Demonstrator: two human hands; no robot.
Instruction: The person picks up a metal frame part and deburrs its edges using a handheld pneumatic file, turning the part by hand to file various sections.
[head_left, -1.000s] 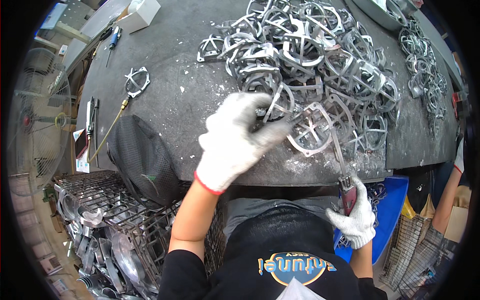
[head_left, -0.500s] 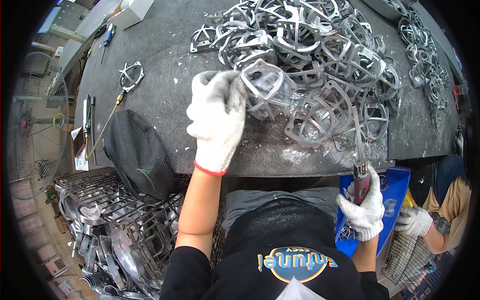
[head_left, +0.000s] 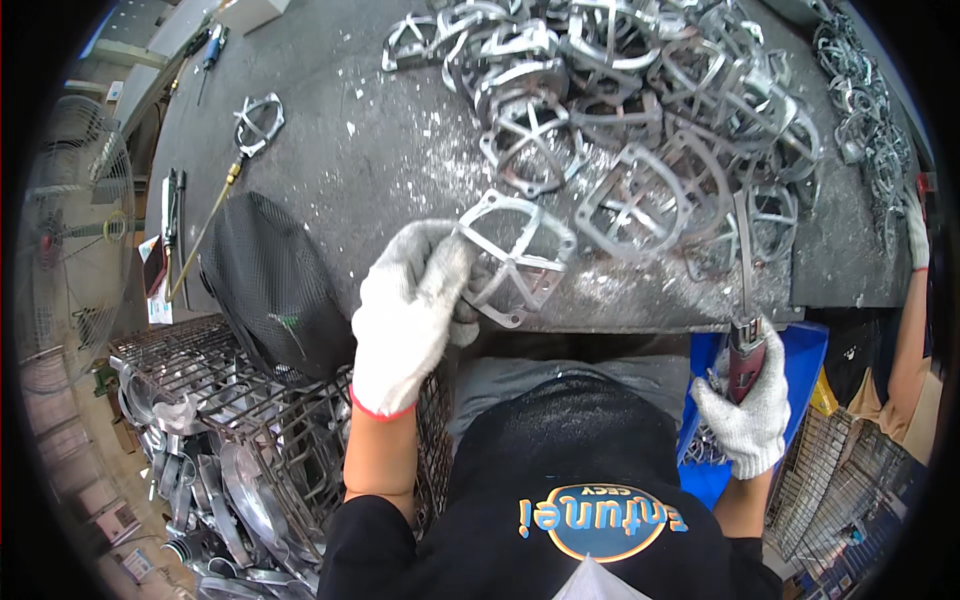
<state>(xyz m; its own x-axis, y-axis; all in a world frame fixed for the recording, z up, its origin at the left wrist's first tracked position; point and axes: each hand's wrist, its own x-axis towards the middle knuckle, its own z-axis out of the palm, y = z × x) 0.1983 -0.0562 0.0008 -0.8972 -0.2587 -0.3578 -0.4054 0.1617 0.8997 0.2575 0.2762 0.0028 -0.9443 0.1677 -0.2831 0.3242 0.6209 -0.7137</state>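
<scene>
My left hand [head_left: 405, 305], in a white work glove with a red cuff, grips a silvery metal casting [head_left: 513, 261] by its left edge. The casting is an open ring frame with crossed struts, held tilted above the table's near edge. At the right, my gloved right hand [head_left: 748, 415] is wrapped round the dark red body of a handheld filing tool [head_left: 745, 362]. Its long flat blade points away from me and is apart from the held casting. Similar castings [head_left: 632, 205] lie just beyond, in front of a large heap [head_left: 610, 60].
Pale chips litter the dark table [head_left: 340, 190]. At left lie a black mesh bag [head_left: 270, 280], an air gun [head_left: 233, 172] and a single casting [head_left: 259, 124]. A wire basket [head_left: 240, 390] of metal parts, a blue bin [head_left: 715, 480] and a co-worker's arm [head_left: 908, 330] are near.
My left hand has drawn the casting nearer and lower, away from the heap, and turned it. My right hand and the tool shifted slightly right. The co-worker's gloved hand moved up to the table's right side.
</scene>
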